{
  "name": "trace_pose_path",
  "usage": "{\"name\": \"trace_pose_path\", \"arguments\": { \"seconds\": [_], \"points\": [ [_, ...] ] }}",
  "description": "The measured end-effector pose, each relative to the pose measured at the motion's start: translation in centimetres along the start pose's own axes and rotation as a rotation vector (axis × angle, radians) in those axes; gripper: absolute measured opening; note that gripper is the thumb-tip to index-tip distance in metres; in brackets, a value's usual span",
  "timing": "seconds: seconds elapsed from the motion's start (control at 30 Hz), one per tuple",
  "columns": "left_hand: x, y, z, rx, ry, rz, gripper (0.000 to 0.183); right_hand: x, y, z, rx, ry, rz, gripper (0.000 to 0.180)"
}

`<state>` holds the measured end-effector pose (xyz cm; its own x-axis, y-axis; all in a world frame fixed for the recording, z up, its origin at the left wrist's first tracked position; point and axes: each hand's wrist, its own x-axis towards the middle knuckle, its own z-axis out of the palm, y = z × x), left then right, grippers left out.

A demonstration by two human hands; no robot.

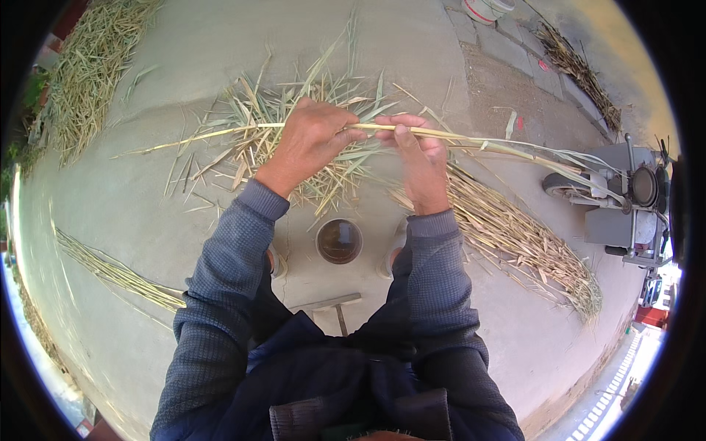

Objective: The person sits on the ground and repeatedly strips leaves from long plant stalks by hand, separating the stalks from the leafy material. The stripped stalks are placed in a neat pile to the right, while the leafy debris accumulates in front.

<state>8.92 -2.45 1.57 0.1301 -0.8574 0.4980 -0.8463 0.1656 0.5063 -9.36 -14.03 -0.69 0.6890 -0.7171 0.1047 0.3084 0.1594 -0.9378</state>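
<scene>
A long pale reed-like stalk point(259, 126) runs crosswise in front of me, its thin tip to the left and its leafy end to the right. My left hand point(313, 140) grips it from above, knuckles up. Palm turned upward, my right hand point(418, 157) holds the same stalk close beside the left, thumb on top. Beneath both hands a loose pile of stripped leaves point(242, 113) spreads over the concrete ground. Just right of my right wrist lies a thick bundle of leafy stalks point(515, 240).
Between my feet stands a round container point(339, 241) of dark liquid. Bare stalks point(121, 270) lie at left. A leaf heap point(96, 77) is at upper left, a white bucket point(486, 10) and brown brushwood point(579, 77) at upper right. A motor vehicle point(629, 201) is parked at right.
</scene>
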Motion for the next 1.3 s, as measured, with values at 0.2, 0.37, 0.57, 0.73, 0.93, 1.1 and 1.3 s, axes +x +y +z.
{"name": "trace_pose_path", "arguments": {
  "seconds": [0.2,0.37,0.57,0.73,0.93,1.1,1.3],
  "points": [
    [-0.1,-1.3,0.2,0.023,0.117,-0.096,0.012,0.1,-0.4,0.1,-0.07,0.225,0.057,0.026],
    [-0.2,-1.8,0.2,0.044,0.097,-0.166,0.013,0.0,-0.2,0.5,-0.006,0.291,0.026,0.022],
    [0.1,-0.9,0.8,0.008,0.111,-0.119,0.016,0.0,0.3,0.8,0.197,0.321,0.025,0.013],
    [-0.5,-0.2,1.9,-0.022,0.149,-0.127,0.017,0.2,0.9,0.3,0.424,0.326,0.014,0.01],
    [-1.1,1.0,2.2,-0.055,0.212,-0.243,0.016,0.8,1.7,0.4,0.651,0.201,0.12,0.005],
    [-0.7,0.5,0.7,-0.223,0.21,-0.301,0.017,0.6,2.8,3.1,0.468,-0.12,0.549,0.007],
    [-1.7,-2.7,-2.6,-0.095,0.123,-0.312,0.017,2.5,1.1,0.3,-0.401,0.184,0.291,0.022]
  ]
}}
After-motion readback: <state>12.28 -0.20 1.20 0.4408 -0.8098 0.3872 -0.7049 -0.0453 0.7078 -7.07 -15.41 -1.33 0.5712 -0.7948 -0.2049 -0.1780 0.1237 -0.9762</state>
